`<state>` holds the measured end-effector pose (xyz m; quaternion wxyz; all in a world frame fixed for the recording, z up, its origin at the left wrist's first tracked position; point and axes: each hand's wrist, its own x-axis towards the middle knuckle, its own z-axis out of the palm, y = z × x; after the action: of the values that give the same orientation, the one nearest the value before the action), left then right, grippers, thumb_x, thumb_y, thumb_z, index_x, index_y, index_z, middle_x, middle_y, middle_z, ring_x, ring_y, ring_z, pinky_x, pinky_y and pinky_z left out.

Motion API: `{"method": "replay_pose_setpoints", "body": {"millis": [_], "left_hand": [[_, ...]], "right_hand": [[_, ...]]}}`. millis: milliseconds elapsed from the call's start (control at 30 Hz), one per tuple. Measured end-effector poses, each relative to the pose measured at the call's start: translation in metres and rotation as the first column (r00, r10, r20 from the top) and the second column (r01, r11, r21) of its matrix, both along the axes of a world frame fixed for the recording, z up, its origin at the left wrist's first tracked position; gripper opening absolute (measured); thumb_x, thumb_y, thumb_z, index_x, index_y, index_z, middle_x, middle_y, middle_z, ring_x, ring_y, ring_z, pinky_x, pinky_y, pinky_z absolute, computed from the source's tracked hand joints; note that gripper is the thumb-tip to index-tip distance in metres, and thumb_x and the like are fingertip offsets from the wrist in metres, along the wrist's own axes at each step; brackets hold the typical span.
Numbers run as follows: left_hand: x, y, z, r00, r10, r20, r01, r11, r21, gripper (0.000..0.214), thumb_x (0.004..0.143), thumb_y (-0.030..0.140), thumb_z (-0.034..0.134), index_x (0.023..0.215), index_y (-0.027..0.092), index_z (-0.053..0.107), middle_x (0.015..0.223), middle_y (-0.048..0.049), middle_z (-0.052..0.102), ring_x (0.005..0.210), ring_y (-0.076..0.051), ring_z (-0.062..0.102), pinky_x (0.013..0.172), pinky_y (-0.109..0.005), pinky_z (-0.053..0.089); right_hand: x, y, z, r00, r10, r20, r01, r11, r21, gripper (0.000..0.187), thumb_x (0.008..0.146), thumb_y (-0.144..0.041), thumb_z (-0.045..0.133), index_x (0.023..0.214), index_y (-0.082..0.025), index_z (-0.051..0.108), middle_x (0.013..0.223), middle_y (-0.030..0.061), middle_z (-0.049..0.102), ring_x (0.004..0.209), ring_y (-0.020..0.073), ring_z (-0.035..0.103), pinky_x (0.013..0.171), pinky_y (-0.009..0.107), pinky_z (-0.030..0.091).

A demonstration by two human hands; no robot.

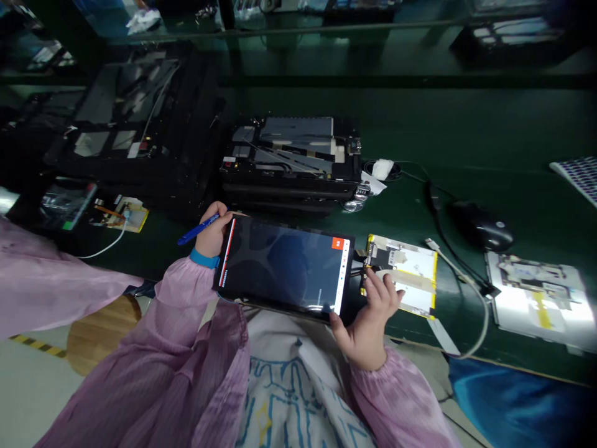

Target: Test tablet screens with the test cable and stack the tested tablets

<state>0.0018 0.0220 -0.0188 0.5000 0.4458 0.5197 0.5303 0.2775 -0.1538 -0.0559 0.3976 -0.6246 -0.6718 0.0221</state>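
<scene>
Black tablet (282,267) fills curled left hand (213,231) (pen (194,231) too), splayed right hand (372,320) touching.

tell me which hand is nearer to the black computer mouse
Right. The right hand is left of the mouse, thumb at the right edge of the screen; the left hand is farther left, at the screen's left edge, with a blue pen.

A lilac jacket (177,367) with fine stripes and gathered cuffs (385,367) opens over a pale top (280,348) bearing blue line print and a yellow star (263,424); a blue wristband (204,258) circles the left wrist.
</scene>
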Motion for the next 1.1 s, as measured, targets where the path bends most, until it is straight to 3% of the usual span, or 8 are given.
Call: {"method": "replay_pose_setpoints", "body": {"millis": [200, 300, 400, 467, 533, 667, 933, 1100], "left_hand": [[-0.001, 0.001, 0.001, 1.0, -0.017, 0.016, 0.017, 1.0, -0.007, 0.024, 0.066, 0.017, 0.062, 0.068, 0.021, 0.038, 0.054, 0.0044, 0.051, 0.052, -0.014, 0.053, 0.05, -0.023, 0.039], [-0.002, 0.002, 0.001, 0.999, -0.037, 0.04, 0.038, 0.999, -0.007, 0.025, 0.066, 0.017, 0.063, 0.069, 0.021, 0.038, 0.054, 0.0046, 0.053, 0.05, -0.014, 0.052, 0.05, -0.023, 0.039], [-0.003, 0.003, 0.002, 0.998, -0.036, 0.052, 0.036, 0.999, -0.005, 0.025, 0.066, 0.016, 0.062, 0.069, 0.021, 0.038, 0.054, 0.0055, 0.052, 0.048, -0.013, 0.05, 0.05, -0.023, 0.038], [-0.003, 0.003, 0.003, 0.998, -0.032, 0.046, 0.032, 0.999, -0.001, 0.025, 0.065, 0.015, 0.062, 0.069, 0.021, 0.038, 0.052, 0.0061, 0.05, 0.047, -0.012, 0.049, 0.049, -0.022, 0.037], [-0.002, 0.003, 0.005, 0.998, -0.04, 0.046, 0.04, 0.999, 0.001, 0.025, 0.065, 0.015, 0.062, 0.07, 0.021, 0.038, 0.052, 0.0061, 0.051, 0.047, -0.013, 0.05, 0.049, -0.022, 0.037], [-0.001, 0.002, 0.008, 0.996, -0.064, 0.069, 0.065, 0.998, -0.01, 0.026, 0.067, 0.016, 0.061, 0.07, 0.022, 0.036, 0.056, 0.0051, 0.057, 0.049, -0.013, 0.052, 0.049, -0.023, 0.038], [-0.002, 0.003, 0.005, 0.997, -0.045, 0.058, 0.046, 0.999, -0.016, 0.026, 0.065, 0.015, 0.062, 0.07, 0.021, 0.037, 0.052, 0.0065, 0.053, 0.048, -0.013, 0.052, 0.05, -0.022, 0.039], [-0.001, 0.003, 0.007, 0.996, -0.055, 0.073, 0.056, 0.998, -0.019, 0.026, 0.065, 0.016, 0.061, 0.07, 0.021, 0.036, 0.056, 0.0055, 0.058, 0.051, -0.014, 0.055, 0.05, -0.022, 0.039]], "right_hand": [[-0.005, 0.001, 0.001, 1.0, -0.008, 0.009, 0.009, 0.999, -0.05, 0.075, 0.081, -0.042, 0.051, 0.145, -0.022, 0.018, 0.143, 0.0189, 0.034, 0.138, 0.0423, 0.021, 0.102, 0.073, 0.014], [-0.003, 0.0, 0.001, 1.0, -0.004, 0.0, 0.004, 1.0, -0.002, 0.076, 0.081, -0.038, 0.053, 0.146, -0.026, 0.015, 0.146, 0.0174, 0.028, 0.139, 0.0408, 0.021, 0.103, 0.072, 0.016], [0.016, 0.005, 0.003, 0.993, -0.055, -0.101, 0.065, 0.993, 0.094, 0.075, 0.082, -0.04, 0.05, 0.146, -0.023, 0.015, 0.147, 0.0184, 0.026, 0.138, 0.039, 0.024, 0.103, 0.067, 0.022], [0.036, 0.014, 0.004, 0.978, -0.16, -0.133, 0.168, 0.984, 0.057, 0.072, 0.083, -0.04, 0.051, 0.144, -0.019, 0.02, 0.139, 0.0192, 0.037, 0.132, 0.0369, 0.034, 0.102, 0.062, 0.027], [0.056, 0.026, 0.004, 0.966, -0.242, -0.093, 0.235, 0.969, -0.08, 0.069, 0.083, -0.038, 0.051, 0.143, -0.017, 0.024, 0.129, 0.0183, 0.05, 0.123, 0.0343, 0.045, 0.1, 0.059, 0.03], [0.078, 0.046, 0.0, 0.973, -0.226, 0.048, 0.23, 0.931, -0.282, 0.062, 0.088, -0.037, 0.043, 0.143, -0.014, 0.025, 0.125, 0.0174, 0.057, 0.114, 0.0309, 0.052, 0.093, 0.052, 0.036], [0.069, 0.052, 0.006, 0.91, -0.165, 0.38, 0.266, 0.936, -0.231, 0.05, 0.092, -0.035, 0.036, 0.137, -0.012, 0.04, 0.123, 0.0167, 0.059, 0.114, 0.0299, 0.053, 0.087, 0.043, 0.041], [0.076, 0.05, 0.013, 0.9, -0.098, 0.425, 0.229, 0.936, -0.269, 0.046, 0.093, -0.033, 0.037, 0.134, -0.014, 0.044, 0.127, 0.0136, 0.057, 0.115, 0.0282, 0.052, 0.085, 0.041, 0.041]]}}
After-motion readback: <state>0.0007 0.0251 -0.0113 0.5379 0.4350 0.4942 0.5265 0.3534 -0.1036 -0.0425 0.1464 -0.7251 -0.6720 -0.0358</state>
